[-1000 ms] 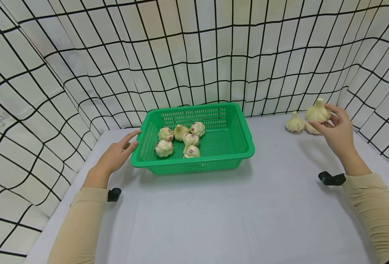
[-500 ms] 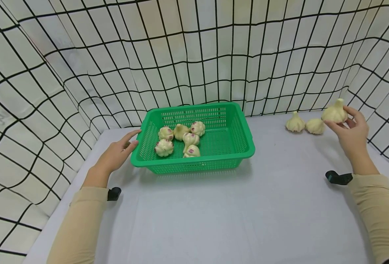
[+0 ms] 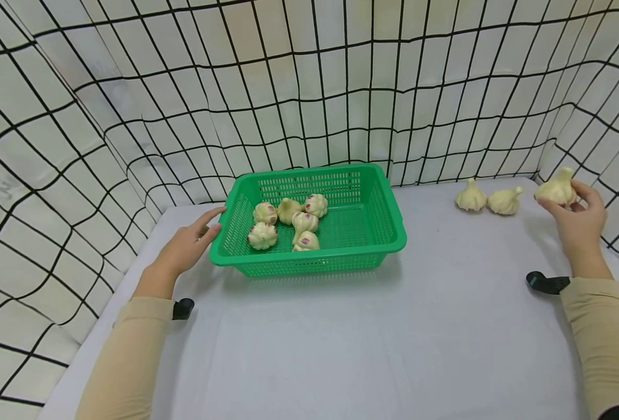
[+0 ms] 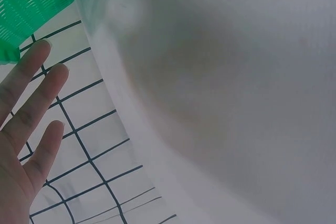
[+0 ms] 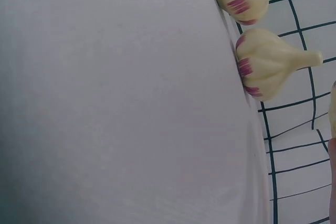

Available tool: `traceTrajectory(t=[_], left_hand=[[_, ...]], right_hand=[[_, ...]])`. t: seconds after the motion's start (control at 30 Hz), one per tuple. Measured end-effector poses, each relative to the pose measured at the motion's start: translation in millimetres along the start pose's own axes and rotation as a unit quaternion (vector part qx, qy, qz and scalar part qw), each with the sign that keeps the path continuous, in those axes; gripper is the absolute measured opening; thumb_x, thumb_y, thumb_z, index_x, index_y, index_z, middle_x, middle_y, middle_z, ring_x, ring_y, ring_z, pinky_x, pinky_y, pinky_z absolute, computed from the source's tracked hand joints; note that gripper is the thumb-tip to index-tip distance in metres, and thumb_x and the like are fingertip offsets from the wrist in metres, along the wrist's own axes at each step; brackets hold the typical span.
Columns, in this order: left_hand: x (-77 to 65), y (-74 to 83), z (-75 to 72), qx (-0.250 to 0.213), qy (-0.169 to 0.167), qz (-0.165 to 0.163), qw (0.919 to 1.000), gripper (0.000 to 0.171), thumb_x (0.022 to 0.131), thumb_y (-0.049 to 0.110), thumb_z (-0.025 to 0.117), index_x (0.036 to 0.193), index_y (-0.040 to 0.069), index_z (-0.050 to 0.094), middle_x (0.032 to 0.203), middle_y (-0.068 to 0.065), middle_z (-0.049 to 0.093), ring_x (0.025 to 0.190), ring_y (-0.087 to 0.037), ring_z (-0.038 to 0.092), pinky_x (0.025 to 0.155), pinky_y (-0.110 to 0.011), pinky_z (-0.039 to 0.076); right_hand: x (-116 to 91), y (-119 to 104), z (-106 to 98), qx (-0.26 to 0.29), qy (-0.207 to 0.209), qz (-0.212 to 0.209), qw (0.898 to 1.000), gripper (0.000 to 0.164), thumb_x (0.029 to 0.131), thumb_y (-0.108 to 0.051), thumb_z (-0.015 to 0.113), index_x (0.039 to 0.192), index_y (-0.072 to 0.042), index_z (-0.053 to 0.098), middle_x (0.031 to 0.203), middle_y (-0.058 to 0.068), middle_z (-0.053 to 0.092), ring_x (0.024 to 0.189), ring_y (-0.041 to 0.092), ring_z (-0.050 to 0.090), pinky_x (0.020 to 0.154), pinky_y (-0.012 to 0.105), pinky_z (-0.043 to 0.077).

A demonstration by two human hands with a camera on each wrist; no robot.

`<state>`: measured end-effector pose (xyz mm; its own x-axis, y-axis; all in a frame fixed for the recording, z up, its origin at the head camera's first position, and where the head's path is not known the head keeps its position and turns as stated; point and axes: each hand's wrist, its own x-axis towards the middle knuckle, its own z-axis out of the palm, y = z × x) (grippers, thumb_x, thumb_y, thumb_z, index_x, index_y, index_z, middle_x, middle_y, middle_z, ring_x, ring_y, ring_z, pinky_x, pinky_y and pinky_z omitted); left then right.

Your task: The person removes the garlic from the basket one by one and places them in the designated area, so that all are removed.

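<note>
My right hand pinches a pale garlic bulb between thumb and fingers, stem up, at the far right of the table. To its left stand two more bulbs, an upright garlic and a tilted garlic; purple streaks show on the lower sides of these garlic bulbs in the right wrist view. My left hand rests its fingertips at the left rim of a green plastic basket, fingers extended. Inside the basket, several garlic bulbs lie toward the left half.
Black netting over white sheeting walls in the table at the back and both sides. The white tabletop stretches from the basket toward me.
My right hand has carried its garlic bulb rightward and lowered it, away from the two other bulbs, which now show fully. The left hand and the basket have stayed put.
</note>
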<state>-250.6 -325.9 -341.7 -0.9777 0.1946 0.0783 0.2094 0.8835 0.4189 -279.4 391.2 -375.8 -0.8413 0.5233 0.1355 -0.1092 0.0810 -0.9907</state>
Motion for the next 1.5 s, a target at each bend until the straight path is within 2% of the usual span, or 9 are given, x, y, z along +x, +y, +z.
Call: traceTrajectory(t=[0.17,0.4,0.53,0.67,0.9,1.07,1.2,1.37,1.5], left_hand=[[1.2,-0.2,-0.2,0.004,0.003,0.003,1.0000,0.064,0.110,0.055,0.029,0.165,0.022,0.024,0.133,-0.035,0.059,0.117,-0.053,0.059,0.091,-0.069,0.046],[2.8,1.1,-2.3,0.006,-0.001,0.003,1.0000,0.064,0.110,0.056,0.029,0.165,0.023,0.024,0.134,-0.034,0.058,0.117,-0.052,0.059,0.091,-0.069,0.046],[1.5,1.0,-3.9,0.010,-0.001,-0.002,0.9999,0.064,0.110,0.056,0.029,0.165,0.023,0.023,0.135,-0.034,0.058,0.117,-0.052,0.059,0.091,-0.069,0.046],[-0.4,1.0,-5.3,0.011,-0.001,-0.004,0.9999,0.064,0.110,0.056,0.029,0.165,0.023,0.023,0.136,-0.034,0.057,0.116,-0.052,0.059,0.090,-0.068,0.047],[-2.9,1.5,-4.9,0.011,-0.006,-0.004,0.9999,0.064,0.110,0.055,0.029,0.165,0.023,0.024,0.136,-0.034,0.057,0.116,-0.052,0.060,0.089,-0.068,0.047],[-3.6,1.6,-3.4,0.009,-0.005,-0.007,0.9999,0.063,0.110,0.055,0.030,0.165,0.023,0.024,0.138,-0.034,0.056,0.118,-0.052,0.059,0.090,-0.068,0.047],[-2.6,1.9,-1.4,0.006,-0.007,-0.006,0.9999,0.063,0.110,0.055,0.030,0.165,0.023,0.024,0.137,-0.034,0.057,0.119,-0.052,0.058,0.092,-0.069,0.046],[-1.6,2.4,-1.5,0.009,-0.004,-0.008,0.9999,0.063,0.110,0.055,0.029,0.164,0.023,0.025,0.134,-0.034,0.059,0.117,-0.051,0.059,0.091,-0.068,0.047],[-0.9,2.5,-1.8,0.009,-0.001,-0.007,0.9999,0.064,0.110,0.055,0.029,0.164,0.023,0.025,0.132,-0.034,0.060,0.117,-0.051,0.059,0.090,-0.069,0.047]], right_hand=[[6.3,6.3,-4.5,-0.052,0.007,0.028,0.998,0.073,0.091,-0.017,0.079,0.155,-0.023,0.044,0.144,-0.014,0.035,0.103,-0.006,0.043,0.081,0.001,0.041],[16.5,12.2,-6.7,-0.115,0.009,0.048,0.992,0.074,0.092,-0.024,0.079,0.157,-0.025,0.042,0.145,-0.015,0.037,0.108,-0.006,0.040,0.086,0.003,0.038],[19.3,12.3,-5.8,-0.150,-0.004,0.059,0.987,0.080,0.092,-0.035,0.078,0.160,-0.023,0.037,0.156,-0.011,0.038,0.132,0.004,0.038,0.110,0.015,0.028],[21.8,14.2,-5.1,-0.183,-0.026,0.072,0.980,0.085,0.093,-0.045,0.074,0.163,-0.023,0.030,0.166,-0.007,0.027,0.151,0.014,0.018,0.122,0.034,0.015],[26.6,18.9,-5.8,-0.220,-0.051,0.073,0.971,0.081,0.099,-0.039,0.067,0.163,-0.010,0.026,0.169,0.011,0.017,0.155,0.032,0.009,0.124,0.045,0.012],[27.7,17.2,-4.8,-0.264,-0.089,0.066,0.958,0.083,0.101,-0.039,0.063,0.162,-0.001,0.021,0.167,0.026,0.010,0.152,0.045,0.010,0.122,0.055,0.016],[27.3,14.0,-4.6,-0.287,-0.105,0.061,0.950,0.082,0.102,-0.035,0.061,0.161,0.004,0.018,0.165,0.031,0.010,0.150,0.051,0.012,0.120,0.060,0.018],[30.1,11.2,-3.0,-0.315,-0.120,0.050,0.940,0.080,0.103,-0.028,0.059,0.159,0.009,0.014,0.161,0.037,0.015,0.145,0.053,0.022,0.117,0.062,0.023],[30.2,10.0,-3.9,-0.318,-0.130,0.060,0.937,0.083,0.103,-0.031,0.058,0.158,0.011,0.011,0.162,0.037,0.010,0.147,0.054,0.019,0.118,0.062,0.021]])
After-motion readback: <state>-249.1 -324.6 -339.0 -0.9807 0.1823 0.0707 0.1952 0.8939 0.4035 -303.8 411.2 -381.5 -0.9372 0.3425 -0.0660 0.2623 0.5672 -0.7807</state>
